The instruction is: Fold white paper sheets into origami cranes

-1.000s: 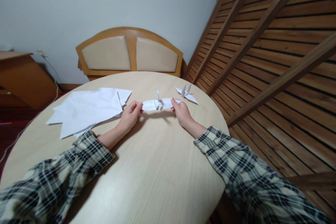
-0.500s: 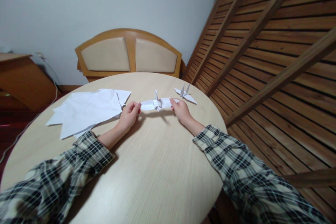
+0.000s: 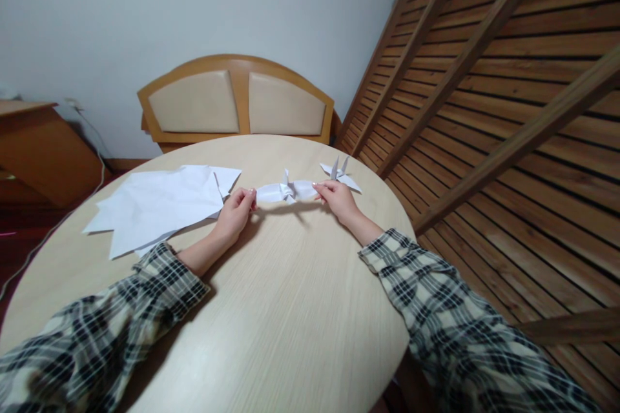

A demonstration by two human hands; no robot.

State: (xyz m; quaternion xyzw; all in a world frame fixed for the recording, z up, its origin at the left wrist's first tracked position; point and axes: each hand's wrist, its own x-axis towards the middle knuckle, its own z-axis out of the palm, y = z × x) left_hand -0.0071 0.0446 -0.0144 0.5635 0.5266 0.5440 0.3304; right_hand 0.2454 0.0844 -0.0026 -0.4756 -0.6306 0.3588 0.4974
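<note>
A white folded paper crane (image 3: 287,191) hangs stretched just above the round wooden table (image 3: 271,310). My left hand (image 3: 236,211) pinches its left wing tip, fingers closed. My right hand (image 3: 337,199) pinches the right wing tip, fingers closed too. The crane's neck and tail point up between my hands. A second finished paper crane (image 3: 341,173) lies on the table just beyond my right hand.
A loose pile of white paper sheets (image 3: 159,204) lies on the table's left side, beside my left hand. A wooden chair with padded back (image 3: 237,103) stands behind the table. A slatted wooden wall (image 3: 494,103) rises at the right. A wooden cabinet (image 3: 43,148) stands far left.
Both hands keep their pinch on the crane's wings. My right hand has drawn slightly nearer the second crane; the view has shifted a little.
</note>
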